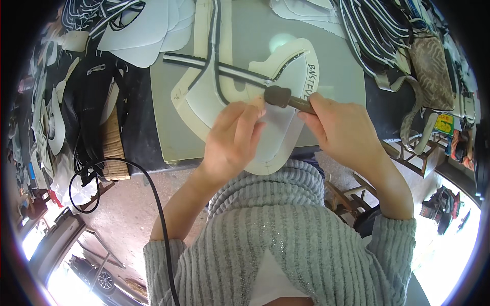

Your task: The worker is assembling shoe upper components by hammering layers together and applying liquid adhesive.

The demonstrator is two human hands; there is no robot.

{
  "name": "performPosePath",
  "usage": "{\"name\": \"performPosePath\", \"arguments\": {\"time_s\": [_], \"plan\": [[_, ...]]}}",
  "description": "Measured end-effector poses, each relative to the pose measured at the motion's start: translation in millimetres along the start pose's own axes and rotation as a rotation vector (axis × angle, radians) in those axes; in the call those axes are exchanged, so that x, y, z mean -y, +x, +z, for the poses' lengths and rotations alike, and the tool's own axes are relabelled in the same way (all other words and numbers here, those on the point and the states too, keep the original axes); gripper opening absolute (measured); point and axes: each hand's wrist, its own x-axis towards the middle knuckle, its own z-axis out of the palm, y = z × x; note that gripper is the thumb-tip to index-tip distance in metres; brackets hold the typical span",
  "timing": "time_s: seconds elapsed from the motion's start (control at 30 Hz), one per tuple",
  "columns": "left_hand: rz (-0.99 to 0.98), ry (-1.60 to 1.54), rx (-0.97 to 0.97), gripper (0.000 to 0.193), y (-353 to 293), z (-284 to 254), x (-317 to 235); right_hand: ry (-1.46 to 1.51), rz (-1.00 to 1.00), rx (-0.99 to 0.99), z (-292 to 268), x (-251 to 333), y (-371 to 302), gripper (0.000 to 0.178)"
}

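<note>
In my right hand (339, 127) is a hammer (278, 97), gripped by its handle, its dark head down over the work. My left hand (232, 135) is closed beside the head, thumb and fingers together over the panel; what they pinch is hidden. Beneath both lies a white curved panel (273, 137) on a cream card template (306, 66) with dark lettering along one edge. A black-and-white striped strip (237, 73) runs across from the left to the panel, ending near the hammer head. Another dark-edged curved strip (213, 48) lies over the template's left part.
A grey-green mat (168, 130) covers the worktop. Stacked white panels (148, 33) lie at the far left, bundled striped strips (375, 35) at the far right. A patterned brown pouch (431, 69) hangs by the right edge. A black cable (155, 196) loops at the left.
</note>
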Motion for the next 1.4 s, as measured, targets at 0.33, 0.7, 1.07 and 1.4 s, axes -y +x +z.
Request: {"name": "performPosePath", "arguments": {"time_s": [0.33, 0.7, 1.07, 1.4], "plan": [[-0.059, 0.090, -0.012, 0.058, -1, -3, -1, 0.053, 0.011, 0.002, -1, -6, -1, 0.031], [-0.002, 0.093, -0.051, 0.058, -3, -2, 0, 0.046, -0.001, -0.006, 5, 3, 2, 0.032], [0.148, 0.019, 0.073, 0.051, 9, -27, 14, 0.061, 0.000, 0.071, 2, -1, -3, 0.033], [0.155, -0.015, -0.013, 0.052, 1, -22, 20, 0.057, 0.051, 0.039, 2, 21, -5, 0.032]]}}
